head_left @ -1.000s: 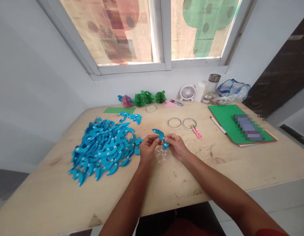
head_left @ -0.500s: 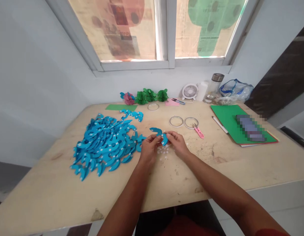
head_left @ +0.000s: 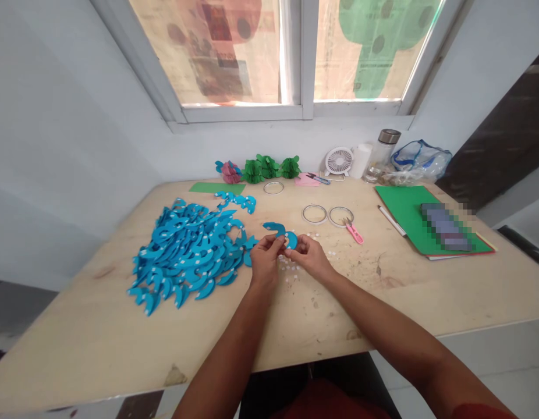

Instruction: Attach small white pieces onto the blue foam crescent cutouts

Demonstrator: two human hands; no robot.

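Note:
A curved blue paper piece [head_left: 275, 227] with small white squares on it is held above the table. My left hand [head_left: 266, 256] pinches it from the left, thumb and fingers closed on it. From the right, my right hand [head_left: 311, 255] has its fingertips closed at the lower edge of the same piece. Beneath the hands lie several tiny white paper bits [head_left: 291, 270]. Left of my left hand spreads a big heap of similar blue paper pieces [head_left: 186, 250], many bearing white squares.
Rolls of thin tape [head_left: 314, 214] and pink thread snips [head_left: 354, 231] lie beyond my right hand. A green folder [head_left: 396, 212] with a blurred phone is at right. Paper flowers [head_left: 267, 167], a small fan [head_left: 339, 161] and a bottle [head_left: 383, 154] line the wall.
My right hand's fingertips have shifted slightly down and left along the blue paper piece, which has turned a little. The whole view has shifted slightly.

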